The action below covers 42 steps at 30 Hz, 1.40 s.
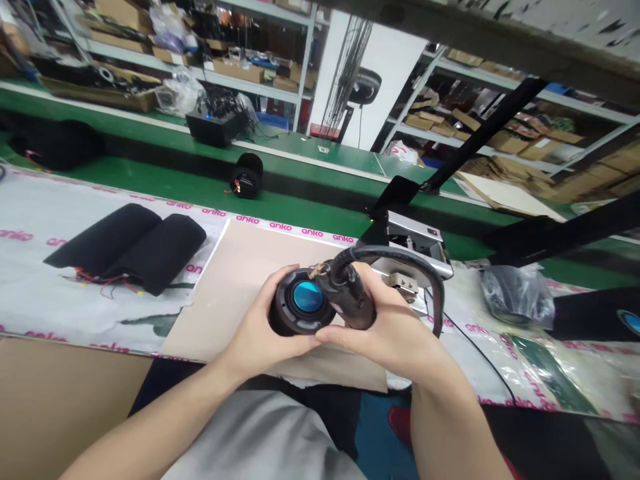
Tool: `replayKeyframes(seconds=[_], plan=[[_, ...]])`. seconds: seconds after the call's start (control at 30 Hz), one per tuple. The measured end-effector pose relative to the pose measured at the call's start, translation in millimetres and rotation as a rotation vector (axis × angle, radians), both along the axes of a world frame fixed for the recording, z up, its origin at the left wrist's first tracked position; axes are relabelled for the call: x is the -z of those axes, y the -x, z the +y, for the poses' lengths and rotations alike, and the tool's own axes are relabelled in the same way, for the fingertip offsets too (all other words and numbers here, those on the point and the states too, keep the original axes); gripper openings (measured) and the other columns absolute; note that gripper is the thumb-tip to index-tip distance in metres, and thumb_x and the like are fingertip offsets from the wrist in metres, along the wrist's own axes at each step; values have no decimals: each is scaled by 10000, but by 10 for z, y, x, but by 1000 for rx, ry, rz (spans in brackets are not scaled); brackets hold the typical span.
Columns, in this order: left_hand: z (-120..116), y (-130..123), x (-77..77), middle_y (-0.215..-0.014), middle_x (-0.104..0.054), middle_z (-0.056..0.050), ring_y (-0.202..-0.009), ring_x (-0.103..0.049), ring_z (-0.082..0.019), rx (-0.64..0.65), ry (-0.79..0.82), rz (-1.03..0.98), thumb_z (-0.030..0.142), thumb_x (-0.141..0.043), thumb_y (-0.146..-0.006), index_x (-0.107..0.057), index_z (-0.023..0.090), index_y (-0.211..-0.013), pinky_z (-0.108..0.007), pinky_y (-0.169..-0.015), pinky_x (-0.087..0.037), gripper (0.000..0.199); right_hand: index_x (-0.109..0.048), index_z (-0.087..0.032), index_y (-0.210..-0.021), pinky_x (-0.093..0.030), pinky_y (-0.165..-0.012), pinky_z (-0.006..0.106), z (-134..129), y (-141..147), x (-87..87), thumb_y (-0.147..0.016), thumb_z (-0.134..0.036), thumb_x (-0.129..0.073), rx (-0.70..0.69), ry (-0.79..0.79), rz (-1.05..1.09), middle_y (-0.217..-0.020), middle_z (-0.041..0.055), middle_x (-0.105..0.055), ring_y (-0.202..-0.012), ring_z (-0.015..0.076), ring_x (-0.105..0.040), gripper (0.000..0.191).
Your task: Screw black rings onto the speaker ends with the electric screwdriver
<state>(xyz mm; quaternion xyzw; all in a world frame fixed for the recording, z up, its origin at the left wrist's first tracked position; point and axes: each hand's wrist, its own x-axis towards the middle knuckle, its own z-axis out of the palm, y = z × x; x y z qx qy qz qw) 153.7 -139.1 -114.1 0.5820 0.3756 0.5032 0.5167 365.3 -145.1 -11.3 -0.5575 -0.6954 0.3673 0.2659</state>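
A person is cradling a round black speaker (295,313) with a blue centre in the left hand (263,327), fingers closed around its rim, above a beige board (225,300). The right hand (385,333) is gripping a black corded handheld tool (347,297) firmly, its nose meeting the speaker's edge beside some fine wires, while a thick cable (395,252) is arching toward a metal bench machine (415,240). Black fabric sleeves (125,247) trailing red wires are lying to the left on a printed plastic sheet (35,220).

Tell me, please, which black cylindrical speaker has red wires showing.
The black speaker on the green bench; the held speaker shows a blue centre instead.
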Motion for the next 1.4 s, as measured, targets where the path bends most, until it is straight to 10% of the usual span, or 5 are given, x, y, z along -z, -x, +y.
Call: replayKeyframes(seconds=[0.67,1.13,1.4], plan=[[8,101,-24,-1583,-590,-124,-1466,-579,-384,89,-10,-104,468,-987,-755,-519,298,-1514,-535,-1243,-466,908,-589,-504,-1425,-585,-1042,300,38,102,-286,-772,-274,-902,-59,52,-124,-1337,-118,-700,-1163,173,-706,760],[146,118,-199,-1583,-535,-164,-1488,-536,-439,188,-19,-7,504,-1033,-643,-506,269,-1486,-590,-1267,-423,1022,-660,-387,-1360,-563,-1041,431,-113,129,-92,-676,-439,-923,259,146,-12,-1371,-37,-720,-1307,299,-667,735],[174,82,-195,-1559,-607,-147,-1443,-605,-407,213,-21,-74,414,-1050,-633,-524,271,-1463,-541,-1235,-468,993,-665,-351,-1369,-599,-1020,433,14,85,-51,-640,-441,-957,176,144,-90,-1276,8,-751,-1177,305,-715,790]])
